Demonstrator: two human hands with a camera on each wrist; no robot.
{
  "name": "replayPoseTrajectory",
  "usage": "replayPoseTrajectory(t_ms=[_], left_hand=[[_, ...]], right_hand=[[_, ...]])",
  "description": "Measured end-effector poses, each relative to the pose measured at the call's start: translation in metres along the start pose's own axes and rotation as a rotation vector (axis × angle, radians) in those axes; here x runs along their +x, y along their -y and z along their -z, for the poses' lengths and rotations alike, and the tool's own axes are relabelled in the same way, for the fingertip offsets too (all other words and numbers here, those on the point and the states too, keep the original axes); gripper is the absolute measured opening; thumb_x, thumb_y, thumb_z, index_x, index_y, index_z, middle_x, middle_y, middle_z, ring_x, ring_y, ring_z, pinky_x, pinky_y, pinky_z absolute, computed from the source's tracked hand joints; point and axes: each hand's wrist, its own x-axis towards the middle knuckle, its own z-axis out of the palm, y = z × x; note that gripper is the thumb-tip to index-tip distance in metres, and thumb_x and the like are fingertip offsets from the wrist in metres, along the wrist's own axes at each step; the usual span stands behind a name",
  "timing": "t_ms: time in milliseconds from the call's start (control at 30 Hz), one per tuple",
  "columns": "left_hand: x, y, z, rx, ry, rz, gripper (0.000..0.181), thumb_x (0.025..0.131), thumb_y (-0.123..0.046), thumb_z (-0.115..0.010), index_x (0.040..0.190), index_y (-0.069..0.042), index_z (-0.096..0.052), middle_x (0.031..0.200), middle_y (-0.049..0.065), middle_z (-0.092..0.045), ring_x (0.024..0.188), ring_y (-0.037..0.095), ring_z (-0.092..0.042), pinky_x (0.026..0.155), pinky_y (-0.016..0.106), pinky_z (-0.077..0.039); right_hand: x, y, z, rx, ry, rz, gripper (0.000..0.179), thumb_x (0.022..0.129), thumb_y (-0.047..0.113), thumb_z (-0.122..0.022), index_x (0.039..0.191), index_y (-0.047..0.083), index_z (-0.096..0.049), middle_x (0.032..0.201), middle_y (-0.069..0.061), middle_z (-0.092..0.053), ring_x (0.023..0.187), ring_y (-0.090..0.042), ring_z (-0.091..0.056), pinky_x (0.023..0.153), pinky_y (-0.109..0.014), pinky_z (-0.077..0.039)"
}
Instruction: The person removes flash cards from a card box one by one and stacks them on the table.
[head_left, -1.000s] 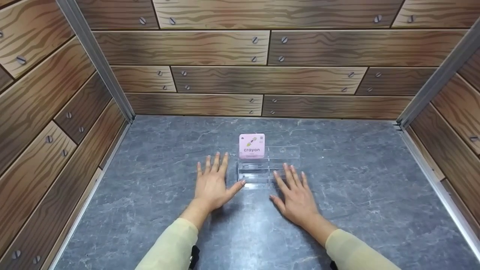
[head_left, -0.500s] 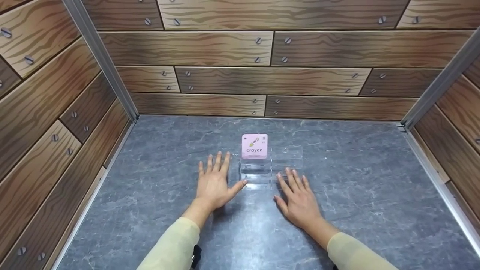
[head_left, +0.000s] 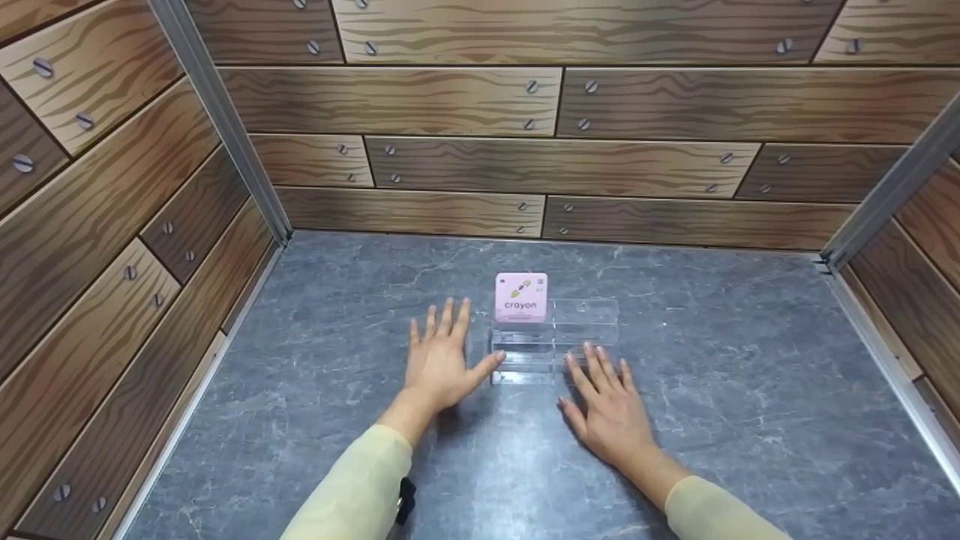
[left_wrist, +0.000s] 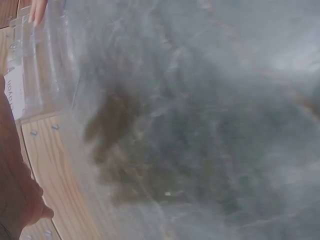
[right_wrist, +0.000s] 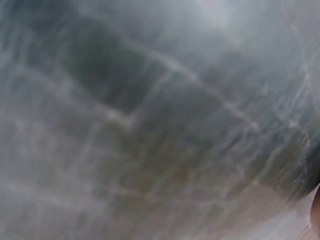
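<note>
Rack (head_left: 553, 341) appears at pre-grip: left hand (head_left: 439, 367) (8 o'clock) and right hand (head_left: 615, 420) (5 o'clock) spread, empty; grasping would require finger closure.

Grey marbled tabletop (head_left: 750, 390), clear holder (head_left: 553, 339) on it

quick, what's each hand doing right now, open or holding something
Left hand: open, fingers spread, holding nothing, beside the clear stand.
Right hand: open, fingers extended, holding nothing.
</note>
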Motion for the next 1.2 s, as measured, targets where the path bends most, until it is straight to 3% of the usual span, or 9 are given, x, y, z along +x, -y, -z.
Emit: replayPoseTrajectory(t_ms=[100, 200, 300, 467, 700, 833, 1067, 1200], left_hand=[[0.015, -0.006, 0.004, -0.093, -0.031, 0.015, 0.106, 0.095, -0.081, -0.052, 0.171, -0.015, -0.017, 0.174, 0.016, -0.022, 0.158, 0.043, -0.019, 0.126, 0.063, -0.01], [0.029, -0.013, 0.007, -0.248, -0.094, 0.007, 0.105, 0.094, -0.071, -0.063, 0.169, -0.009, -0.023, 0.171, 0.018, -0.029, 0.156, 0.044, -0.026, 0.126, 0.058, -0.017], [0.041, -0.017, 0.006, -0.426, -0.16, 0.01, 0.102, 0.093, -0.058, -0.075, 0.166, -0.003, -0.03, 0.166, 0.021, -0.038, 0.153, 0.042, -0.036, 0.125, 0.051, -0.026], [0.055, -0.02, 0.005, -0.618, -0.233, 0.068, 0.089, 0.089, -0.045, -0.084, 0.156, 0.001, -0.048, 0.151, 0.022, -0.057, 0.14, 0.037, -0.055, 0.116, 0.046, -0.043], [0.074, -0.023, 0.008, -0.864, -0.203, 0.178, 0.057, 0.094, -0.03, -0.084, 0.137, 0.003, -0.066, 0.13, 0.019, -0.072, 0.122, 0.032, -0.069, 0.103, 0.041, -0.055], [0.08, -0.022, 0.007, -0.988, -0.221, 0.222, 0.042, 0.093, -0.021, -0.085, 0.125, 0.004, -0.072, 0.119, 0.019, -0.076, 0.113, 0.029, -0.073, 0.096, 0.036, -0.058], [0.088, -0.021, 0.007, -1.144, -0.215, 0.284, 0.036, 0.092, -0.016, -0.085, 0.119, 0.005, -0.074, 0.107, 0.014, -0.076, 0.101, 0.024, -0.071, 0.086, 0.031, -0.057], [0.091, -0.021, 0.006, -1.182, -0.191, 0.314, 0.034, 0.092, -0.016, -0.085, 0.117, 0.005, -0.076, 0.105, 0.012, -0.076, 0.099, 0.021, -0.069, 0.086, 0.031, -0.056]], right_hand=[[-0.002, -0.002, 0.0, -0.003, -0.007, -0.004, 0.068, 0.104, 0.043, -0.062, 0.162, 0.01, -0.044, 0.17, -0.021, -0.031, 0.157, -0.04, -0.029, 0.123, -0.065, -0.021], [-0.003, -0.003, -0.001, -0.01, -0.018, -0.001, 0.068, 0.103, 0.044, -0.063, 0.161, 0.01, -0.046, 0.169, -0.021, -0.033, 0.156, -0.04, -0.03, 0.122, -0.066, -0.022], [-0.005, -0.004, -0.002, -0.015, -0.025, 0.003, 0.069, 0.103, 0.044, -0.063, 0.161, 0.011, -0.046, 0.168, -0.022, -0.033, 0.155, -0.041, -0.031, 0.122, -0.067, -0.023], [-0.005, -0.004, -0.003, -0.014, -0.039, 0.012, 0.069, 0.102, 0.044, -0.065, 0.16, 0.01, -0.048, 0.167, -0.022, -0.035, 0.154, -0.042, -0.034, 0.12, -0.068, -0.025], [-0.004, -0.004, -0.002, -0.015, -0.034, 0.008, 0.07, 0.102, 0.044, -0.065, 0.16, 0.01, -0.047, 0.168, -0.022, -0.034, 0.154, -0.042, -0.033, 0.121, -0.068, -0.025], [-0.003, -0.003, -0.003, -0.015, -0.029, 0.005, 0.069, 0.102, 0.044, -0.064, 0.16, 0.011, -0.047, 0.168, -0.022, -0.033, 0.155, -0.042, -0.032, 0.121, -0.068, -0.023], [0.0, -0.002, -0.003, -0.017, -0.033, 0.004, 0.068, 0.102, 0.044, -0.064, 0.16, 0.011, -0.048, 0.168, -0.022, -0.035, 0.155, -0.041, -0.033, 0.12, -0.069, -0.025], [0.001, -0.002, -0.003, -0.016, -0.041, 0.011, 0.068, 0.102, 0.044, -0.065, 0.159, 0.011, -0.049, 0.167, -0.022, -0.036, 0.154, -0.041, -0.034, 0.12, -0.069, -0.025]])
